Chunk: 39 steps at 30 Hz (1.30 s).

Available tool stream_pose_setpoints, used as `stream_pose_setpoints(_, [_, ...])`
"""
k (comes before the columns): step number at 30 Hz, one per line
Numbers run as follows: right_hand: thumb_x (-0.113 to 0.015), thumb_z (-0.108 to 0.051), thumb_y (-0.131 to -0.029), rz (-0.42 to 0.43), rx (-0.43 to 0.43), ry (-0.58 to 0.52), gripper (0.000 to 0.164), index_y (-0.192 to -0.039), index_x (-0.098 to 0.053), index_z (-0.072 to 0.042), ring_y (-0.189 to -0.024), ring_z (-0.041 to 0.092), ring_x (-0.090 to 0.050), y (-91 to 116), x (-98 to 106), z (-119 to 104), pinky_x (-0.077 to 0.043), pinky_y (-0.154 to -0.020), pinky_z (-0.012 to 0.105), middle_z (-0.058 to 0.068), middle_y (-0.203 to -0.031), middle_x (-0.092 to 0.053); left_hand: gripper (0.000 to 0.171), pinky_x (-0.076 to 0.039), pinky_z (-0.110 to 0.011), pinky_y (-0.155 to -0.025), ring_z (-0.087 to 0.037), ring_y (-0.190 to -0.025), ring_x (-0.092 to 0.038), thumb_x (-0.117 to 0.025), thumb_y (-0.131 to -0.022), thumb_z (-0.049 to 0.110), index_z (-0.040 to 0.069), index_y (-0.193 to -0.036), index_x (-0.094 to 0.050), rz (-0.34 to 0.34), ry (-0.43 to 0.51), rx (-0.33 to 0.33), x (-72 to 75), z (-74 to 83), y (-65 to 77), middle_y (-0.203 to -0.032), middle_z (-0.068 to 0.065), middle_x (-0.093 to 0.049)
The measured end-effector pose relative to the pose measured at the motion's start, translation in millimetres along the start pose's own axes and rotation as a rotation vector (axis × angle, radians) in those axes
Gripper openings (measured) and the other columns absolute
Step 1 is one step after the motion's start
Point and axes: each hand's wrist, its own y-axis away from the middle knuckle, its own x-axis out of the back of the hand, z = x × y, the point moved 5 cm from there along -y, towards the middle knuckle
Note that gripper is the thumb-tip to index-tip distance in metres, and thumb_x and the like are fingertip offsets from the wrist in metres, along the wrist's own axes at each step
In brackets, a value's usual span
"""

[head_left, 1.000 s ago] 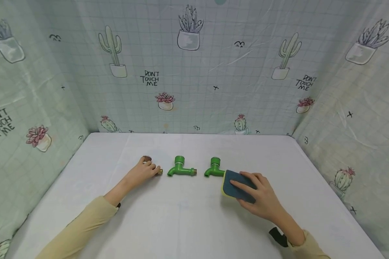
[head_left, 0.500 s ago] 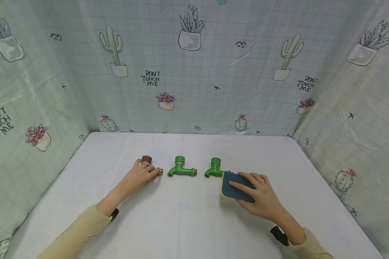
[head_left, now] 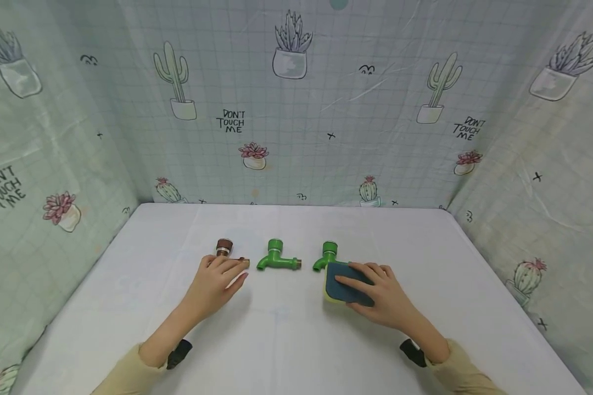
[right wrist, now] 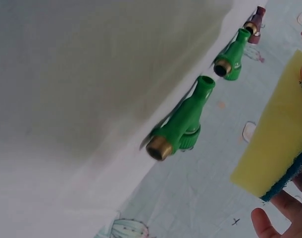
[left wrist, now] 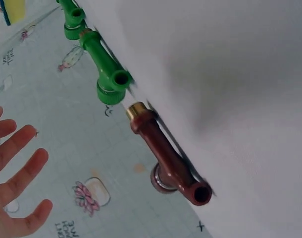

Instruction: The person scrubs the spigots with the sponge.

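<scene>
In the head view a brown plastic tap [head_left: 224, 246] with a brass thread lies at the left of a row, partly hidden behind my left hand [head_left: 211, 288]. The left wrist view shows that hand's fingers [left wrist: 22, 173] spread and apart from the brown tap [left wrist: 163, 148]. My right hand [head_left: 387, 299] grips a sponge [head_left: 343, 285], yellow with a dark blue scouring face, held above the table. It partly covers the right-hand green tap [head_left: 329, 250]. In the right wrist view the sponge [right wrist: 275, 134] is clear of that tap [right wrist: 183, 119].
Between the brown tap and the right-hand green one lies another green tap [head_left: 277, 259]. All rest on a white table [head_left: 277, 345], with a cactus-print cloth [head_left: 296, 109] behind and at both sides.
My left hand has let go of the brown tap and drawn back toward me, its fingers loosening. The right hand has shifted slightly left with the sponge.
</scene>
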Motion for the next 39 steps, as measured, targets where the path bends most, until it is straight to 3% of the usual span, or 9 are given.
stream_pose_setpoints(7, [-0.072,-0.042,-0.068,-0.044,0.029,-0.013,0.061,-0.125,-0.049,-0.038,-0.104,0.023,-0.043,-11,-19,-13,-0.036,-0.08,0.042,0.004,-0.127,-0.05,0.021,-0.04,-0.041,-0.075,-0.017,-0.081,-0.057,-0.055,-0.087,0.025,0.01,-0.094,-0.068,0.036,0.067,0.03,0.0,24.7,-2.2,-0.086,-0.001,-0.068])
stream_pose_setpoints(16, [-0.068,-0.048,-0.071,-0.115,0.039,-0.012,0.058,-0.125,-0.046,-0.042,-0.107,0.018,-0.04,-15,-37,-24,-0.034,-0.08,0.042,0.002,-0.129,-0.049,0.023,-0.04,-0.039,-0.079,-0.012,-0.082,-0.056,-0.051,-0.089,0.028,0.014,-0.097,-0.068,-0.016,0.084,0.027,-8.8,53.0,-2.9,-0.088,0.003,-0.068])
stream_pose_setpoints(25, [-0.065,-0.05,-0.073,-0.199,0.05,-0.021,0.058,-0.127,-0.043,-0.044,-0.107,0.016,-0.04,-16,-46,-26,-0.033,-0.08,0.042,0.0,-0.13,-0.049,0.027,-0.041,-0.039,-0.079,-0.011,-0.085,-0.056,-0.068,-0.074,0.021,0.016,-0.101,-0.066,-0.096,0.066,0.077,-15.2,58.0,0.2,-0.092,0.004,-0.068])
stream_pose_setpoints(39, [-0.065,-0.051,-0.073,-0.224,0.063,-0.034,0.057,-0.125,-0.046,-0.041,-0.103,0.016,-0.04,-15,-46,-26,-0.033,-0.079,0.041,0.0,-0.128,-0.05,0.025,-0.04,-0.039,-0.079,-0.01,-0.085,-0.056,-0.068,-0.075,0.021,0.018,-0.1,-0.066,-0.127,0.075,0.091,-17.4,60.9,3.6,-0.092,0.006,-0.067])
